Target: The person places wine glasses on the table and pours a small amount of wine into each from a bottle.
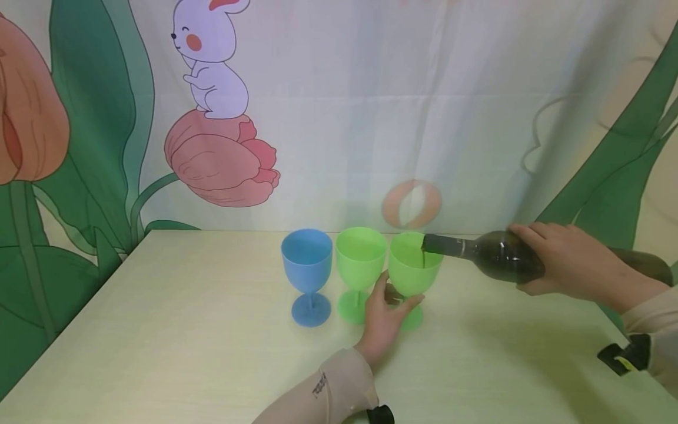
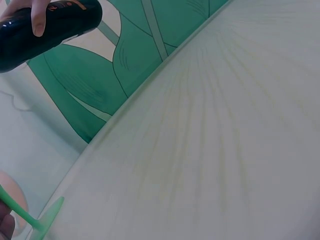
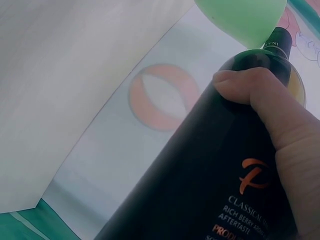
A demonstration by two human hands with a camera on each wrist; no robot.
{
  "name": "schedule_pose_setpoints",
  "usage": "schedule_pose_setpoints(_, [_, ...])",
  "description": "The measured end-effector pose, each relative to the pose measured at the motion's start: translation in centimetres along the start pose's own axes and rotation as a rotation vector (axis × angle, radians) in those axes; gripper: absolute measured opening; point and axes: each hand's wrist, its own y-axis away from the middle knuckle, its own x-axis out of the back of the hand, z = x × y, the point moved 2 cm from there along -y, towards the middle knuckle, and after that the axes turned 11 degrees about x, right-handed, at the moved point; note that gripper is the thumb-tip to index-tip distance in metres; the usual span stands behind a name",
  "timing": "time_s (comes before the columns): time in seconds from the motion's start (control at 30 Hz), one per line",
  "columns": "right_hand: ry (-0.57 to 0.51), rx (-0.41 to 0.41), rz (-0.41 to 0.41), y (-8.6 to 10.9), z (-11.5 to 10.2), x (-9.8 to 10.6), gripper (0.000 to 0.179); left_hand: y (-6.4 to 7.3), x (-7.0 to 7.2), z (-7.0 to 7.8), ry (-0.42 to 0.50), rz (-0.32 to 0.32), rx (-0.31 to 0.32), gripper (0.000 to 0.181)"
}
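My right hand (image 1: 577, 262) grips a dark wine bottle (image 1: 503, 256), tilted nearly level with its neck at the rim of the rightmost green goblet (image 1: 413, 274). A thin dark stream falls from the bottle's mouth into that goblet. Low down, my left hand (image 1: 382, 321) holds the same goblet around its stem, thumb on the near side. In the right wrist view, the thumb (image 3: 250, 87) lies across the bottle's shoulder above the printed label. The left wrist view shows only the goblet's foot (image 2: 47, 220) and some fingertips at its lower left corner.
Left of the held goblet stand another green goblet (image 1: 361, 256) and a blue goblet (image 1: 307, 259), in a row near the back edge of the pale table (image 1: 185, 330). Behind the table hangs a printed curtain (image 1: 328, 118) with a rabbit and tulips.
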Motion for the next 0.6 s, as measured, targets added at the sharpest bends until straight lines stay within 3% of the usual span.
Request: schedule_pose_setpoints(0.6, [-0.009, -0.026, -0.045, -0.21, -0.16, 0.34, 0.092, -0.12, 0.02, -0.23, 0.002, -0.006, -0.02, 0.061])
